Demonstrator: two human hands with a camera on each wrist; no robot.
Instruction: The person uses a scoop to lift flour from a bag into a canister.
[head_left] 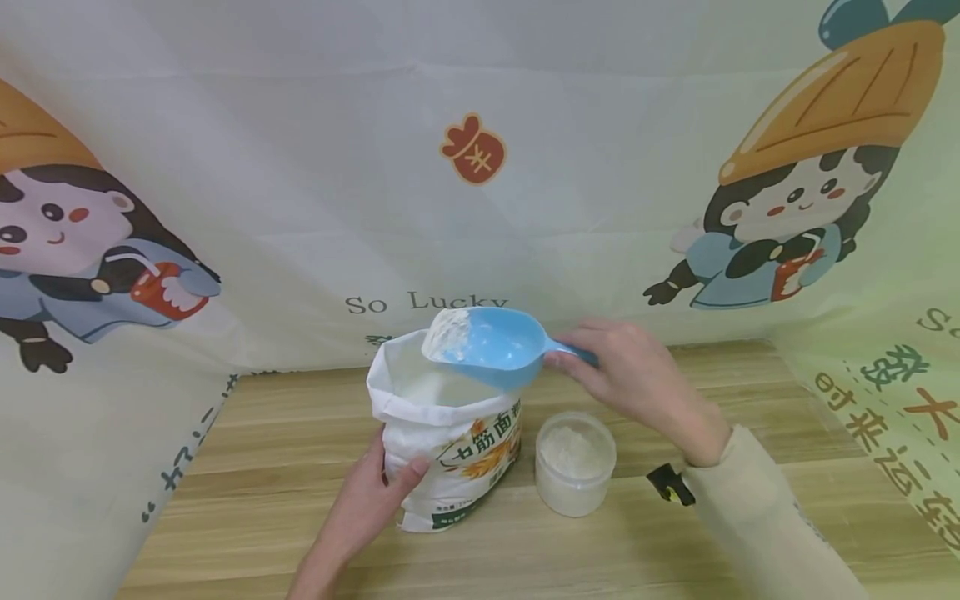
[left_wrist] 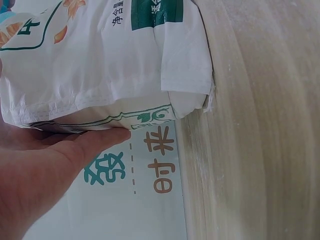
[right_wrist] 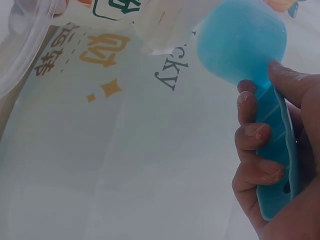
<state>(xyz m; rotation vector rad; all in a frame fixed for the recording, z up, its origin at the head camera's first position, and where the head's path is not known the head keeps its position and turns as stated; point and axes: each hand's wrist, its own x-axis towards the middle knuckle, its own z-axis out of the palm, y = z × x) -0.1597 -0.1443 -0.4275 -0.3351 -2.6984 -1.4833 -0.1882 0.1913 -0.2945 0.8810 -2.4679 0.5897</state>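
A white flour bag (head_left: pixel 431 487) with a rolled-down open top stands on the table, printed with characters and orange wheat. My left hand (head_left: pixel 375 492) holds its lower left side, thumb on the front; in the left wrist view, fingers (left_wrist: pixel 95 145) reach along the bag's side. Over the bag's mouth, my right hand (head_left: pixel 637 375) grips a blue scoop (head_left: pixel 510 337) by its handle. White flour (head_left: pixel 450 333) lies at the scoop's front end. The right wrist view shows fingers curled round the ribbed handle (right_wrist: pixel 272 145).
Just right of the bag stands a clear round plastic tub (head_left: pixel 573 496) with flour (head_left: pixel 572 450) inside. A small black object (head_left: pixel 670 486) is by the right sleeve. Printed cloth (head_left: pixel 585 217) walls the wood-grain table (head_left: pixel 285 467) at the back and sides.
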